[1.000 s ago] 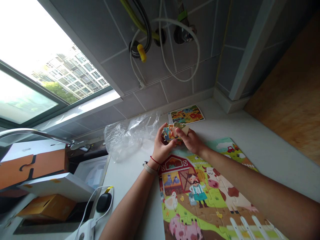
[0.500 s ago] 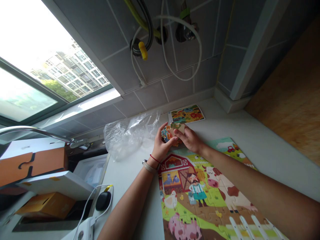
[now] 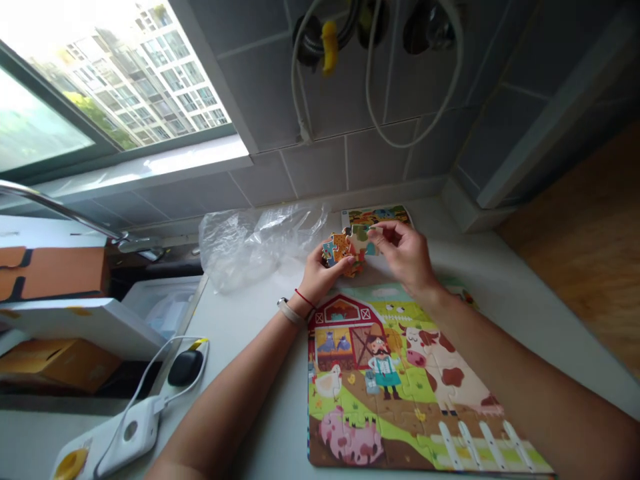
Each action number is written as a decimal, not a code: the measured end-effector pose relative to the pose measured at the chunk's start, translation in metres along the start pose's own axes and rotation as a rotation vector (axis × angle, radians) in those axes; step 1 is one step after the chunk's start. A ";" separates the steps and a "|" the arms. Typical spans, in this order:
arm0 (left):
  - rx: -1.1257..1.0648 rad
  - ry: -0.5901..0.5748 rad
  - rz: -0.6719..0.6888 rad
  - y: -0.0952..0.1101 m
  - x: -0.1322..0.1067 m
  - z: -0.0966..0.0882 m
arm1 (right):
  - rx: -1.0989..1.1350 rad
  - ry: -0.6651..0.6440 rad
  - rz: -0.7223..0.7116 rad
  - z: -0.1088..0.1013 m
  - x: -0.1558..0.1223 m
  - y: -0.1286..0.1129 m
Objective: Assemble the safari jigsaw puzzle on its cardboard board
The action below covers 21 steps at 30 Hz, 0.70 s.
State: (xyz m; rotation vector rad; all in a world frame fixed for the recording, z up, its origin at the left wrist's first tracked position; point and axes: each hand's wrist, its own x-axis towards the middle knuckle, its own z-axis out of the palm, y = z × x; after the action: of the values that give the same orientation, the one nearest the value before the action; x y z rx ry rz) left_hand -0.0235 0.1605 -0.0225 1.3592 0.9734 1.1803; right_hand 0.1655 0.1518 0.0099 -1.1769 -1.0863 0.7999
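A small stack of multicoloured cardboard jigsaw pieces (image 3: 345,248) is seen at the centre of the frame, cupped in the left hand (image 3: 320,275). Its lower pieces are partly hidden by the fingers, and their pictures cannot be made out. The stack's upper edge is gripped in a narrow pinch by the right hand (image 3: 404,255). A crumpled clear plastic bag (image 3: 255,243) is left just beside the stack. Below the hands, a rectangular farmyard jigsaw puzzle (image 3: 395,393) is laid on the white countertop (image 3: 500,280).
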 end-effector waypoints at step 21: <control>-0.115 -0.158 0.053 0.007 -0.005 0.003 | -0.526 -0.378 -0.204 -0.014 0.002 -0.039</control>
State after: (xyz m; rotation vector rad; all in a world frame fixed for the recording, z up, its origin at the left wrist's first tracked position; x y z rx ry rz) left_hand -0.0218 0.1542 -0.0164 1.3702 0.7507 1.1324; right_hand 0.1776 0.1405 0.0478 -1.3457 -1.7768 0.6039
